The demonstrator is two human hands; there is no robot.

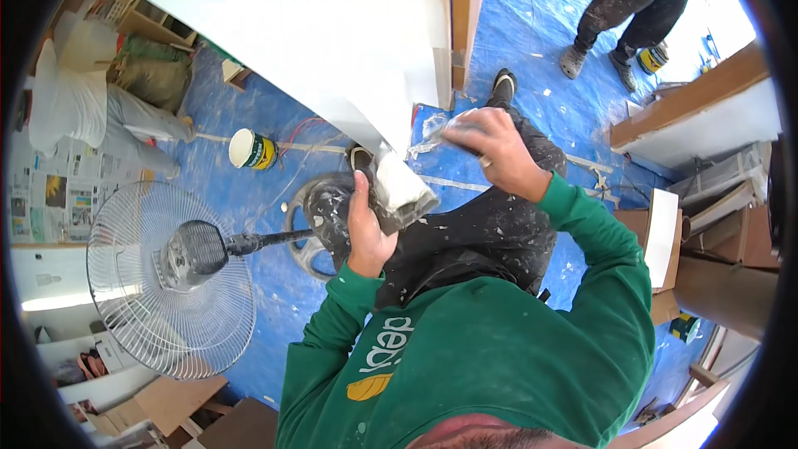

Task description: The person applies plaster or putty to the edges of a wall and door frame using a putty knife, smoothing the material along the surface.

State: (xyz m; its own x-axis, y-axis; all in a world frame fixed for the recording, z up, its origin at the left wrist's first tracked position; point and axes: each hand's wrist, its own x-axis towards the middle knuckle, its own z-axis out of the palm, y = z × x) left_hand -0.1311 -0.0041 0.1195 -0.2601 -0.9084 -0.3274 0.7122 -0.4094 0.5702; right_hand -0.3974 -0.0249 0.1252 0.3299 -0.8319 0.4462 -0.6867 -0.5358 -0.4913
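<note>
My left hand (368, 229) grips a grey-edged flat tool (416, 211) in front of my lap, its thumb pointing up. A thick heap of white putty (397, 180) lies on this tool; its handle is hidden. Farther forward and to the right, my right hand (497, 152) is closed round a dark, flat putty knife (462, 136), mostly covered by the fingers. The knife is near the lower end of the white wall (366, 41); whether it touches the wall, I cannot tell. White smears mark my dark trousers (453, 237).
A standing fan (179, 270) is close on my left. Beyond it stands a putty bucket (252, 150). Blue sheeting (532, 41) covers the floor. One person (640, 4) stands at the far right, another (83, 104) at the far left. Boxes and boards (723, 224) crowd the right side.
</note>
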